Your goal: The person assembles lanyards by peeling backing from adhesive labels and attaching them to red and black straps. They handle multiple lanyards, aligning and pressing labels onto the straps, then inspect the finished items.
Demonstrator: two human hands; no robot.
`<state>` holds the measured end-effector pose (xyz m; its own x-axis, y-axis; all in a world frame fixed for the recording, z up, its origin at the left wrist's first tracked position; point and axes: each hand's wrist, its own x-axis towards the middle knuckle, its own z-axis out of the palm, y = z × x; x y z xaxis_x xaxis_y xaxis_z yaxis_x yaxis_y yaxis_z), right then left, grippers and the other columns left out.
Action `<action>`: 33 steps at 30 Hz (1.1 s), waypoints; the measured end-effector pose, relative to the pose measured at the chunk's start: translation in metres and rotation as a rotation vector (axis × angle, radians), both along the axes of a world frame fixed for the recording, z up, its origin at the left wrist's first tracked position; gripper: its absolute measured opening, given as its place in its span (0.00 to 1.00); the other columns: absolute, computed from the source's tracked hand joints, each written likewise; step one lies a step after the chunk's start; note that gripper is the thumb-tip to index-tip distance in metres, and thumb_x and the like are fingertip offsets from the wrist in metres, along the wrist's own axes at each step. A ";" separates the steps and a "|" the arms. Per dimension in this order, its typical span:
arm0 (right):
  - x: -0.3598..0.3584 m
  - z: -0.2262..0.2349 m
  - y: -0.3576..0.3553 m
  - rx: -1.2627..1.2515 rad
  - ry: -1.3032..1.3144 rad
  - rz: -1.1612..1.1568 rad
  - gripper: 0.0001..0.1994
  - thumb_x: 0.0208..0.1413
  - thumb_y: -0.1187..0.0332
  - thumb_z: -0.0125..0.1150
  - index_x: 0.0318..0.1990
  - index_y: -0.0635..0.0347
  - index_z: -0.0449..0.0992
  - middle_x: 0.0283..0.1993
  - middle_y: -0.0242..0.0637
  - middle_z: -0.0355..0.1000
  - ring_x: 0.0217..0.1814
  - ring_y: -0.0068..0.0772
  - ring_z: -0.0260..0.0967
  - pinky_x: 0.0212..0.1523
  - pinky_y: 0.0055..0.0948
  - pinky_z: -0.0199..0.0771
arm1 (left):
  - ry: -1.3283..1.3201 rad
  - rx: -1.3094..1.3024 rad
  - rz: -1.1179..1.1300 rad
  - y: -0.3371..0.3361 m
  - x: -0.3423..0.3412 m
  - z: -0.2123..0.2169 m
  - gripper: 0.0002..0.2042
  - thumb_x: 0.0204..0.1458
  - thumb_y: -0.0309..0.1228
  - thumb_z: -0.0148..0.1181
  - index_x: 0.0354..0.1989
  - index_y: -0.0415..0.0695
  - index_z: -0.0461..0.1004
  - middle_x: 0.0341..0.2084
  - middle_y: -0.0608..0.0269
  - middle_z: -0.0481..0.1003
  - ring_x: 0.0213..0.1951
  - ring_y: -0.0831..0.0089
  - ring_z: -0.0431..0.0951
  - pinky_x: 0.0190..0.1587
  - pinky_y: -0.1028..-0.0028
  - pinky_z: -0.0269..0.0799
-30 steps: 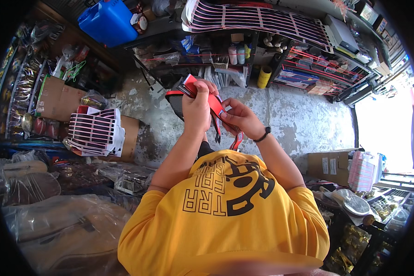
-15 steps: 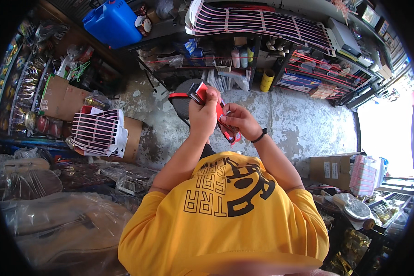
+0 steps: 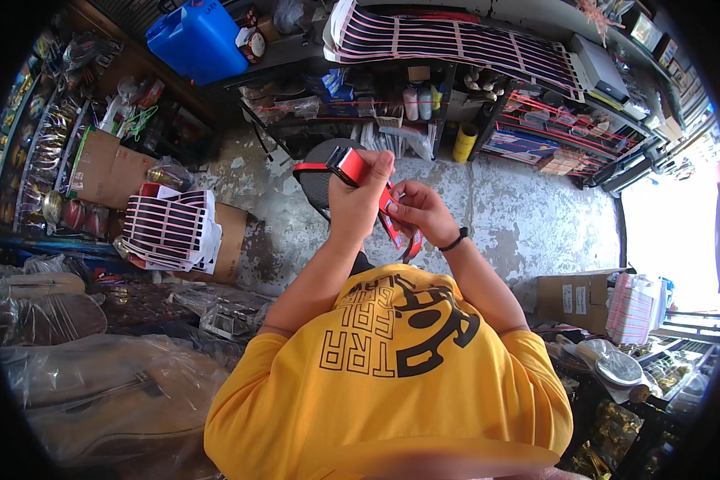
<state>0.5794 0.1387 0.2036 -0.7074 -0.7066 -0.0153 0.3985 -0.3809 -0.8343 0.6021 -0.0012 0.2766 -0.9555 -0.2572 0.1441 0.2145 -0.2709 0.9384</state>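
Note:
A long red strap (image 3: 357, 166) with a dark, shiny buckle-like piece (image 3: 338, 158) at its upper left is in both my hands. My left hand (image 3: 355, 204) is closed round the strap just below that piece, thumb on top. Fingers and thumb of my right hand (image 3: 426, 214) pinch the strap lower down. One red length sticks out leftward past my left hand, and strap ends hang beneath my right hand. Behind them is a dark round stool seat (image 3: 316, 180), partly hidden by my left hand and the strap.
Ahead stands a shelf rack with striped sheets (image 3: 456, 40) on top and a blue jerrycan (image 3: 196, 42) at its left. A yellow cylinder (image 3: 465, 142) stands on the worn floor. Cardboard boxes (image 3: 574, 294) are at right; plastic-wrapped goods (image 3: 112, 400) lie at near left.
The buckle-like piece and upper strap have turned, showing more red face. My left thumb has shifted right and the hanging strap ends have swung. Both hands stay in nearly the same place.

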 end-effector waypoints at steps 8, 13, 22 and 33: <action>-0.003 -0.006 0.002 0.038 0.017 -0.029 0.07 0.58 0.69 0.60 0.38 0.57 0.67 0.22 0.27 0.70 0.16 0.13 0.60 0.16 0.15 0.56 | 0.009 0.026 -0.033 -0.001 -0.004 -0.004 0.11 0.56 0.35 0.61 0.25 0.44 0.69 0.21 0.73 0.67 0.26 0.86 0.63 0.29 0.82 0.59; -0.004 -0.004 0.003 0.037 -0.003 -0.015 0.07 0.58 0.70 0.59 0.39 0.58 0.66 0.25 0.30 0.71 0.18 0.15 0.63 0.16 0.15 0.57 | -0.042 0.090 -0.010 0.002 -0.010 -0.003 0.17 0.61 0.40 0.53 0.21 0.47 0.63 0.18 0.75 0.61 0.23 0.85 0.58 0.27 0.80 0.55; -0.013 -0.011 0.001 0.083 0.061 -0.043 0.10 0.56 0.71 0.62 0.39 0.58 0.65 0.28 0.28 0.71 0.23 0.14 0.66 0.19 0.14 0.63 | -0.126 -0.066 0.069 0.009 -0.011 0.004 0.22 0.62 0.41 0.50 0.15 0.49 0.56 0.14 0.73 0.57 0.20 0.81 0.57 0.28 0.75 0.55; -0.021 -0.041 -0.007 0.035 0.060 -0.057 0.12 0.53 0.71 0.66 0.36 0.60 0.66 0.30 0.28 0.70 0.28 0.17 0.68 0.28 0.19 0.69 | -0.168 -0.015 -0.058 0.008 -0.014 0.005 0.24 0.61 0.45 0.51 0.15 0.46 0.60 0.11 0.72 0.60 0.15 0.81 0.58 0.23 0.77 0.58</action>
